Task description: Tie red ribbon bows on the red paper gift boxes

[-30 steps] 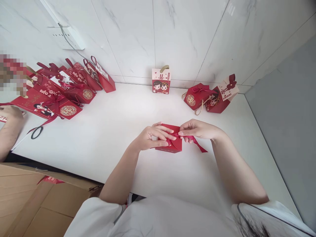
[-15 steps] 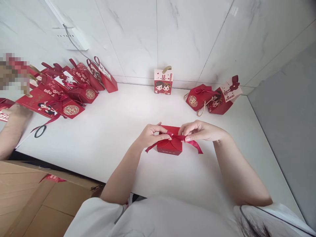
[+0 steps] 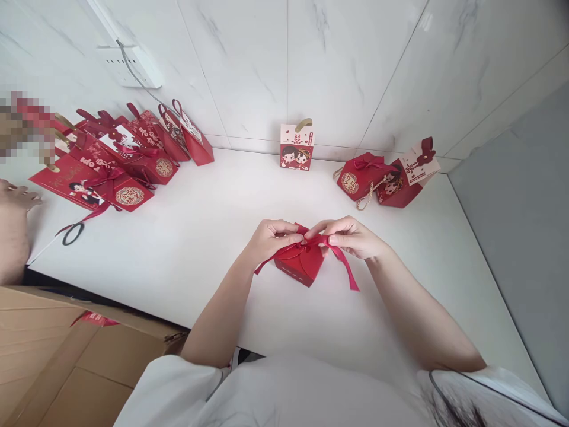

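Note:
A small red gift box (image 3: 300, 265) with curved, overlapping top flaps sits on the white table in front of me, turned at an angle. Across its top runs a dark red ribbon (image 3: 344, 261), with one tail hanging to the left and a longer one to the right. My left hand (image 3: 274, 238) pinches the ribbon at the top of the box, near the knot. From the other side my right hand (image 3: 349, 236) pinches the right part of the ribbon between thumb and fingers. The fingertips partly hide the knot.
Several red gift boxes (image 3: 133, 196) crowd the table's left side, near scissors (image 3: 72, 233). A box with cartoon figures (image 3: 296, 155) stands by the wall; two more boxes (image 3: 361, 178) stand at right. Another person's hand (image 3: 18, 196) is at far left, above a cardboard box (image 3: 102, 356).
The gift box has turned on the table, so a corner points toward me. My hands have drawn closer together over the ribbon. The other person's hand at far left has shifted left.

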A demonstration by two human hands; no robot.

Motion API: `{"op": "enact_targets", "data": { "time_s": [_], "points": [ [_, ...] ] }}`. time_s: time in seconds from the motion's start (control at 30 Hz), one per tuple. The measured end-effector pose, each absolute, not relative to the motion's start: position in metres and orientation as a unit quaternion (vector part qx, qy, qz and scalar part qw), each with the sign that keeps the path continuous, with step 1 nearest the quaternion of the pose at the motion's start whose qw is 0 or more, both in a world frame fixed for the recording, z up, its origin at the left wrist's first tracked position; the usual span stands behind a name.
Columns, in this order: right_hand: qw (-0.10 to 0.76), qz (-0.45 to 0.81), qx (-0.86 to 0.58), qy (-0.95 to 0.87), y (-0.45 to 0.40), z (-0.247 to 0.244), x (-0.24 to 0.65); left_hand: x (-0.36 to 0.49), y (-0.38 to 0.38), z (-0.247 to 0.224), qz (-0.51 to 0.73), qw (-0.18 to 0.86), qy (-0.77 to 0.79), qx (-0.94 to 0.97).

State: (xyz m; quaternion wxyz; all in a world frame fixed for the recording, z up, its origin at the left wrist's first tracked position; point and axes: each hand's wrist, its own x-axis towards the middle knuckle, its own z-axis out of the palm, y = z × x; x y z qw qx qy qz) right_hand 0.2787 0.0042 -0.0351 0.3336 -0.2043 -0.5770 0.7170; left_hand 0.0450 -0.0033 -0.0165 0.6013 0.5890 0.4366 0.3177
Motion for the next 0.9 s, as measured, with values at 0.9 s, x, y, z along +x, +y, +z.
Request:
{"op": "enact_targets", "data": {
  "time_s": [0.9],
  "points": [
    [0.400,0.612,-0.309,-0.608,0.010,-0.031,0.274,0.052,-0.004,-0.020,0.371,0.569,0.350,0.645]
  ]
}}
